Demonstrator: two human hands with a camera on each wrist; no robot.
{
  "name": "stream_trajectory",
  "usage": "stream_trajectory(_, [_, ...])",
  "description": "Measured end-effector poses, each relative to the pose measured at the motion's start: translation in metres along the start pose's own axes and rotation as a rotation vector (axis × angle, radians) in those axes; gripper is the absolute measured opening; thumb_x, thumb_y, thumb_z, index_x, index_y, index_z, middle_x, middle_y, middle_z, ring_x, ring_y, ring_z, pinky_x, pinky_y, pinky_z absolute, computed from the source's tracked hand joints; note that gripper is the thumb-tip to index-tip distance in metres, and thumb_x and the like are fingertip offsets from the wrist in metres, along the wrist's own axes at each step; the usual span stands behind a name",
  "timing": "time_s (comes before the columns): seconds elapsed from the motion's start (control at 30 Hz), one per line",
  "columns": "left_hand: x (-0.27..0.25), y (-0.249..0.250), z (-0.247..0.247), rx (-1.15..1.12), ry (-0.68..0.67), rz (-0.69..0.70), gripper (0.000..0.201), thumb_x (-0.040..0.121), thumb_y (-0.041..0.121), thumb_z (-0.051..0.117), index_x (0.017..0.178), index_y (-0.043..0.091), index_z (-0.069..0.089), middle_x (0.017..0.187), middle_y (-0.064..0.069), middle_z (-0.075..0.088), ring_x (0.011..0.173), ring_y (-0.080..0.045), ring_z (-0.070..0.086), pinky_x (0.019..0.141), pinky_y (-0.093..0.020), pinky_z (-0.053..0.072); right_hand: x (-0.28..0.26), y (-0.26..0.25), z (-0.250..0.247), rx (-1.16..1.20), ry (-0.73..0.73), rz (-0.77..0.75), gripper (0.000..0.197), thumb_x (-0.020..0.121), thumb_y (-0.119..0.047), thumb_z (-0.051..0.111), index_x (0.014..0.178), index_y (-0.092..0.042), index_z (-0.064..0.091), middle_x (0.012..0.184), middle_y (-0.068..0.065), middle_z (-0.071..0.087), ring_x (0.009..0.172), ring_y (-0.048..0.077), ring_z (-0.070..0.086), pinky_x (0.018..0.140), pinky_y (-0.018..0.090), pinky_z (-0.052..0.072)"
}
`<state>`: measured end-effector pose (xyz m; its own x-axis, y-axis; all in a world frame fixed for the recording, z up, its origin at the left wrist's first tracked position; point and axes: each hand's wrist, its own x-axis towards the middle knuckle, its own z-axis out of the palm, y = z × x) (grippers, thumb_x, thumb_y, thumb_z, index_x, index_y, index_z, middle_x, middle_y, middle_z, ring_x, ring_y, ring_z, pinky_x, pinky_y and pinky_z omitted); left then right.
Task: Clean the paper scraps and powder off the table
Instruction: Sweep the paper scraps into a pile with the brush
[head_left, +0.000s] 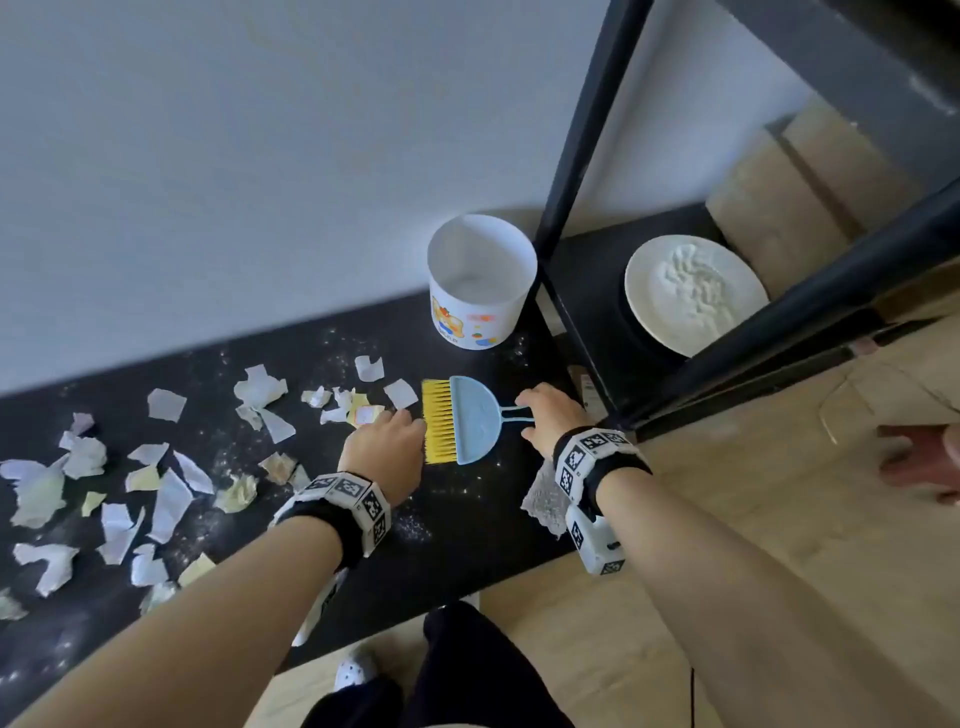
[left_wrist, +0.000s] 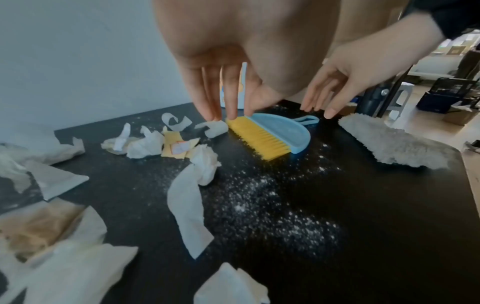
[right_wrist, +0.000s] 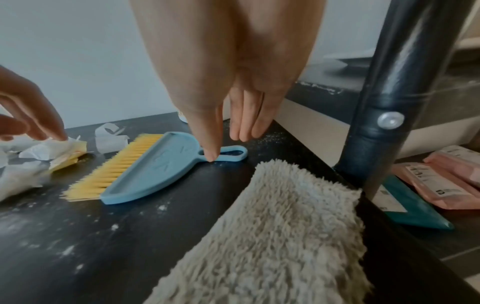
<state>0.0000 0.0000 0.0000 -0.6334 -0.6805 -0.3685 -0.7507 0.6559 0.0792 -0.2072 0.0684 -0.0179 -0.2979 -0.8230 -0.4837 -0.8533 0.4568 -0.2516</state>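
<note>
Directly beneath the right hand (right_wrist: 221, 102), the blue brush (right_wrist: 166, 164) is touched at its loop handle by one straight finger; just left, the left hand (head_left: 387, 447) is held relaxed, fingers extended, beside paper scraps (head_left: 166, 467) and powder (left_wrist: 272, 216) on the bench (head_left: 467, 519).

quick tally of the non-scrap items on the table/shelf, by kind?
Brush: 1
Dustpan: 1
Bucket: 1
Plate of powder: 1
Fluffy cloth: 1
Total: 5
</note>
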Motion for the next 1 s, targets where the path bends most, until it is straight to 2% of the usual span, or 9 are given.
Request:
stream_trajectory(0.13, [0.006,0.005,0.012,0.021,0.007,0.03,0.02,0.09,0.012,0.047,0.107,0.014,0.057,0.108,-0.001,0.058,0.097,-0.021,0.055,0.065,-0.028,0.039,0.018,0.005,0.0,0.004,-0.022,0.019,0.039,0.087,-0.014,0.065,0.124,-0.015,0.054,0.125,0.006,0.047,0.112,0.025,0.053,0.09,0.042,0.049])
stream_trajectory(0.27, [0.012,0.003,0.017,0.003,0.028,0.024,0.018,0.091,0.014,0.045,0.106,0.015,0.056,0.107,0.001,0.058,0.095,-0.018,0.054,0.064,-0.025,0.035,0.031,0.002,0.001,-0.037,-0.005,-0.022,0.03,0.086,-0.016,0.067,0.115,-0.013,0.057,0.12,0.005,0.048,0.11,0.023,0.05,0.084,0.039,0.05])
stream_trajectory(0.47, [0.014,0.003,0.016,-0.022,0.034,0.002,0.018,0.092,0.015,0.044,0.106,0.015,0.056,0.106,0.002,0.058,0.097,-0.017,0.054,0.064,-0.024,0.037,0.038,0.004,-0.005,-0.052,-0.045,-0.083,0.02,0.084,-0.017,0.068,0.102,-0.011,0.061,0.115,0.004,0.05,0.103,0.025,0.055,0.088,0.039,0.048])
stream_trajectory(0.6, [0.01,0.005,0.011,-0.036,0.06,0.005,0.02,0.092,0.016,0.044,0.107,0.015,0.057,0.107,0.002,0.058,0.098,-0.017,0.054,0.064,-0.024,0.036,0.031,0.009,-0.014,0.189,-0.088,-0.017,0.018,0.081,-0.013,0.072,0.095,-0.012,0.06,0.102,0.006,0.064,0.091,0.022,0.064,0.079,0.032,0.052])
stream_trajectory(0.67, [0.007,0.006,0.009,-0.052,0.07,0.005,0.022,0.092,0.016,0.043,0.109,0.015,0.057,0.109,0.002,0.058,0.099,-0.018,0.054,0.064,-0.024,0.036,0.026,0.013,-0.019,0.342,-0.1,0.033,0.028,0.074,-0.011,0.078,0.098,-0.011,0.066,0.096,0.006,0.07,0.09,0.019,0.066,0.083,0.028,0.05])
stream_trajectory(0.73, [0.002,0.007,0.007,-0.055,0.08,0.002,0.023,0.093,0.017,0.041,0.111,0.016,0.056,0.111,0.001,0.057,0.101,-0.018,0.054,0.064,-0.025,0.037,0.021,0.017,-0.024,0.468,-0.078,0.073,0.032,0.068,-0.01,0.082,0.098,-0.011,0.07,0.091,0.005,0.072,0.088,0.017,0.068,0.091,0.031,0.05])
stream_trajectory(0.83, [-0.006,0.006,0.001,-0.039,0.087,0.0,0.023,0.094,0.018,0.04,0.112,0.016,0.055,0.112,0.001,0.056,0.102,-0.019,0.054,0.064,-0.026,0.036,0.006,0.018,-0.034,0.766,-0.061,0.122,0.024,0.07,0.003,0.079,0.091,-0.003,0.071,0.084,0.014,0.071,0.081,0.025,0.071,0.081,0.038,0.058])
stream_trajectory(0.93, [-0.011,0.004,-0.006,-0.04,0.113,-0.014,0.023,0.092,0.017,0.042,0.111,0.016,0.055,0.113,0.001,0.057,0.105,-0.019,0.054,0.064,-0.027,0.038,-0.009,0.015,-0.045,0.974,-0.078,0.135,0.025,0.074,0.009,0.074,0.098,0.006,0.068,0.083,0.016,0.068,0.08,0.025,0.07,0.076,0.032,0.059])
stream_trajectory(1.0, [-0.015,0.002,-0.011,-0.045,0.119,-0.029,0.024,0.093,0.017,0.041,0.112,0.016,0.055,0.114,0.002,0.056,0.108,-0.019,0.052,0.067,-0.029,0.042,-0.018,0.012,-0.052,1.063,-0.075,0.135,0.019,0.075,0.009,0.073,0.092,0.005,0.068,0.082,0.016,0.068,0.08,0.024,0.069,0.072,0.028,0.06])
